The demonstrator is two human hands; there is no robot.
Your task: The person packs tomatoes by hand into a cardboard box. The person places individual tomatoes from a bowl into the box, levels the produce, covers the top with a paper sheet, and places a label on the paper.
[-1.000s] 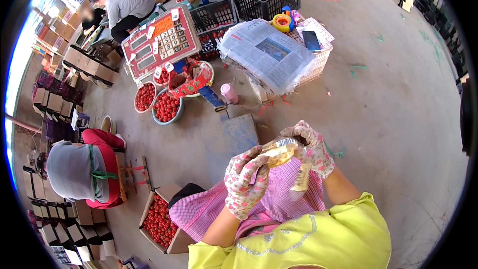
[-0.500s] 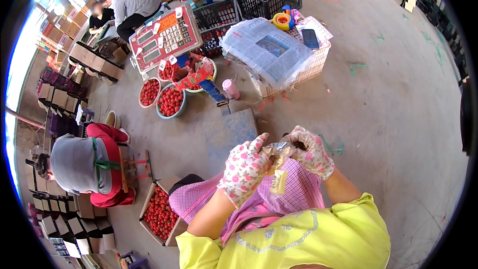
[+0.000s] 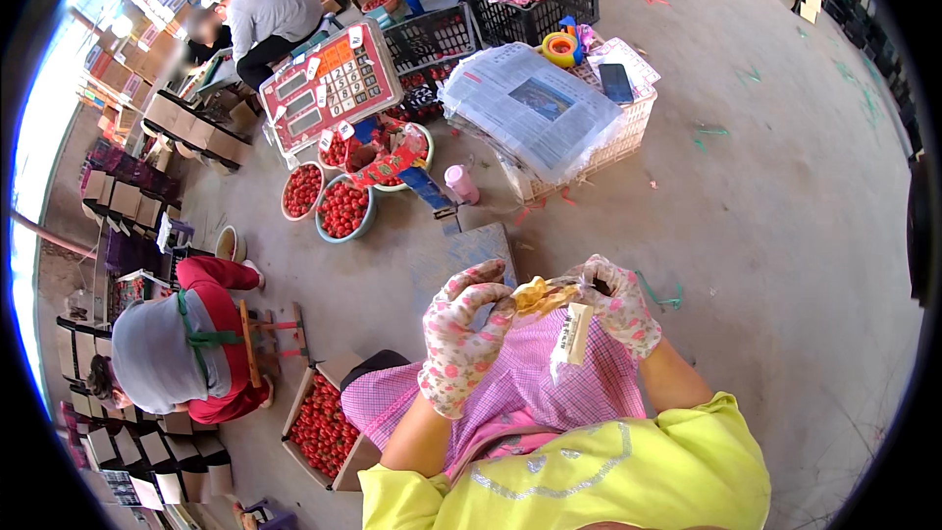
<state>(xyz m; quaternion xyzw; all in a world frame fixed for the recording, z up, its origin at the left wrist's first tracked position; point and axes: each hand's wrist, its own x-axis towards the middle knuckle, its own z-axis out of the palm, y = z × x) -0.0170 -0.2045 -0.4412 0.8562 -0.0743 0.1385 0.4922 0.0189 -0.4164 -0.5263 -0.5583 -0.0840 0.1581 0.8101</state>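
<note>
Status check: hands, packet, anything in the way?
Right hand gripping yellow packet at its right end, left hand at its left. Packet crumpled, pale strip dangling near right hand. Nothing visibly blocking.

Drew the left hand [image 3: 464, 342] away from the right hand [image 3: 622, 308], brought the yellow packet [image 3: 538, 297] back into view between them, swung the pale label [image 3: 575, 332] rightward.

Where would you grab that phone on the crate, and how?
Pinch the phone by its two long edges, I'd say, coming down from above: it's oblong and lies flat on the paper atop the crate, with nothing covering it.
</note>
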